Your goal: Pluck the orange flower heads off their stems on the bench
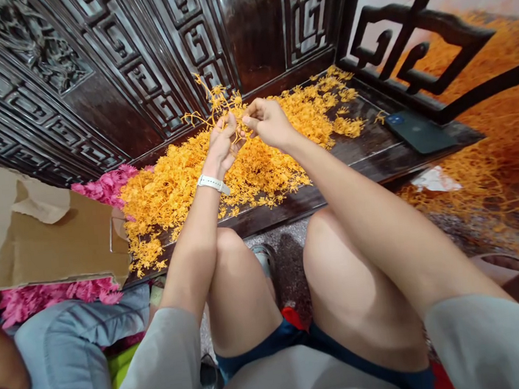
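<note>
My left hand (225, 146), with a pale watch band on its wrist, is closed round a branching yellow-orange artificial flower sprig (217, 99) above the bench. Thumb and fingers of my right hand (271, 123) are pinched together at the sprig's near side, almost touching the left fingers. Exactly which part the right fingertips grip is too small to make out. Under both hands spreads a heap of loose yellow-orange artificial flowers (266, 166) on the dark wooden bench (371, 162).
A cardboard box (75, 243) and pink artificial flowers (107, 188) lie at left, beside a seated person's jeans-clad leg (64, 354). A dark phone (421, 132) rests near the bench's right end. Beyond the carved armrest (445, 27) rises a large orange stem heap (505, 128).
</note>
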Tool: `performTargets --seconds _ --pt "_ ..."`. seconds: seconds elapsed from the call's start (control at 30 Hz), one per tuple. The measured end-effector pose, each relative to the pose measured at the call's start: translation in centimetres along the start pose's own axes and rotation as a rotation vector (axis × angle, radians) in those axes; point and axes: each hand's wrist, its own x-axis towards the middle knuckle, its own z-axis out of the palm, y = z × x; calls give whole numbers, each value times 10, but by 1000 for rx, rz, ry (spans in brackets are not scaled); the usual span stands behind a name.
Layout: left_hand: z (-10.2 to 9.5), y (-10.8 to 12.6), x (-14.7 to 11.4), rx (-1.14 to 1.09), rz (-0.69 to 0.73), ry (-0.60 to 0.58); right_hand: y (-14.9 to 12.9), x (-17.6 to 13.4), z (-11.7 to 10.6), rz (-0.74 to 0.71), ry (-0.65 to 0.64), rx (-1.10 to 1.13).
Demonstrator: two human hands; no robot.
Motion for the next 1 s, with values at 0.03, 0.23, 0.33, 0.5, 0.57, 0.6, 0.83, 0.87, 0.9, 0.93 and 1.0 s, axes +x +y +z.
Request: performTargets --seconds 0.03,0.23,0.33,0.5,0.57,0.6,0.83,0.87,0.9,0.93,1.0 --pt "1 0 1 -12 -1 1 0 0 2 3 3 27" --pt "18 9 4 -77 54 84 -9 6 8 21 30 208" --pt "19 24 1 -132 159 165 -14 13 0 -27 63 255" --pt "7 34 -7 -39 139 129 4 21 -14 -75 144 116" --pt "4 29 -10 43 99 92 19 22 -20 -74 184 -43" --pt "3 26 -12 77 83 76 26 22 -23 -76 200 -124" --pt "1 18 -12 104 -15 35 17 11 -34 -56 92 -199" --pt "0 18 -12 101 -27 24 12 8 -33 -41 62 -169" --pt "0 17 -11 99 -36 11 8 5 -32 -29 33 -150" --pt "0 16 -10 96 -39 1 5 2 -30 -21 9 -142" --pt "-1 15 -9 91 -28 -9 4 -1 -27 -15 -17 -154"
